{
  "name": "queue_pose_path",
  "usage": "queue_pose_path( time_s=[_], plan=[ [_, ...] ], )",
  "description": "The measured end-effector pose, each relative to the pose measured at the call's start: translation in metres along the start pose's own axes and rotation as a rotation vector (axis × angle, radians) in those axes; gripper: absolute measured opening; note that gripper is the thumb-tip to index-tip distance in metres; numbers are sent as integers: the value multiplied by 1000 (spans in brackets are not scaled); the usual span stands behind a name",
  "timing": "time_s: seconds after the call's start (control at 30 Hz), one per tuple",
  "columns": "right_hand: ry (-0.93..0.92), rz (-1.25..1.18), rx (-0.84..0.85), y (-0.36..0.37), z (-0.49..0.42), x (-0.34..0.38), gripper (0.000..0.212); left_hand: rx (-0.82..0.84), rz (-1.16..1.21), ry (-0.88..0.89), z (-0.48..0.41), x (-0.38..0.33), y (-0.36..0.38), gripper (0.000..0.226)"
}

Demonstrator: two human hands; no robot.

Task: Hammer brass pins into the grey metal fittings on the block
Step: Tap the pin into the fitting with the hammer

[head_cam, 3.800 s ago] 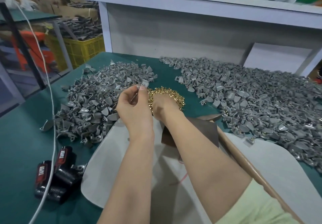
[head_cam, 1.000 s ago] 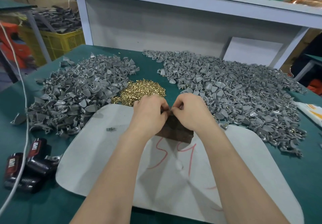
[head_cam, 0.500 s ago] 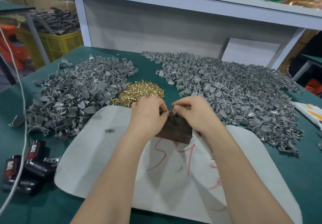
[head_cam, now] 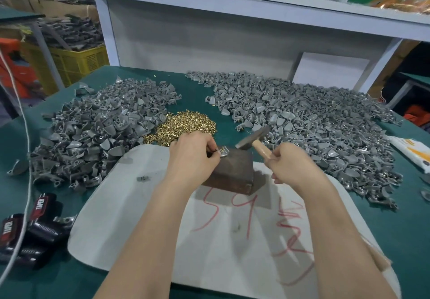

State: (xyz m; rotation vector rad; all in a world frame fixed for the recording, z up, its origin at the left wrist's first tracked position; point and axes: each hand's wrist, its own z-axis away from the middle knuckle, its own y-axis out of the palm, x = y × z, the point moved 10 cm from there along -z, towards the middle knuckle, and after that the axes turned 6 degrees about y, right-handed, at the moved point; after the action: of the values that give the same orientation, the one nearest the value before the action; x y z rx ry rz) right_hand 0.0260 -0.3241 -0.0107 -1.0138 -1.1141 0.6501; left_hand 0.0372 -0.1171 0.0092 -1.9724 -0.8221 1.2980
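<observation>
— Our left hand (head_cam: 193, 157) pinches the grey fitting (head_cam: 224, 153) on top of the dark block (head_cam: 232, 173).
— And our right hand (head_cam: 293, 167) grips the hammer (head_cam: 253, 138) by its handle, head just above the block — brass pins (head_cam: 183, 126) heaped behind.

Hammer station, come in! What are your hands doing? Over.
Left hand pinching fitting on block. Right hand gripping hammer, head near block. Nothing between them.
</observation>
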Motion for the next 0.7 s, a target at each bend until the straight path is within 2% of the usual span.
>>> queue_pose_path(
  time_s=[0.17,0.27,0.37,0.43,0.5,0.57,0.7],
  plan=[
    [-141,-139,-51,-21,19,21,17,-18,-8,4,-2,1,0,8],
    [-296,-121,-158,-37,37,40,39,-24,-13,14,-2,1,0,9],
    [-502,-250,-261,-61,67,60,60,-13,18,13,-3,2,3,9],
    [-625,-129,-241,-55,82,74,67,-22,49,8,-3,2,3,9],
    [-620,49,-138,-29,84,75,64,-17,52,-7,-3,5,3,8],
    [-576,53,-155,-28,82,70,61,-27,65,-9,-3,6,1,8],
    [-634,-280,-381,-70,86,59,68,-43,75,44,-3,2,1,9]
  ],
)
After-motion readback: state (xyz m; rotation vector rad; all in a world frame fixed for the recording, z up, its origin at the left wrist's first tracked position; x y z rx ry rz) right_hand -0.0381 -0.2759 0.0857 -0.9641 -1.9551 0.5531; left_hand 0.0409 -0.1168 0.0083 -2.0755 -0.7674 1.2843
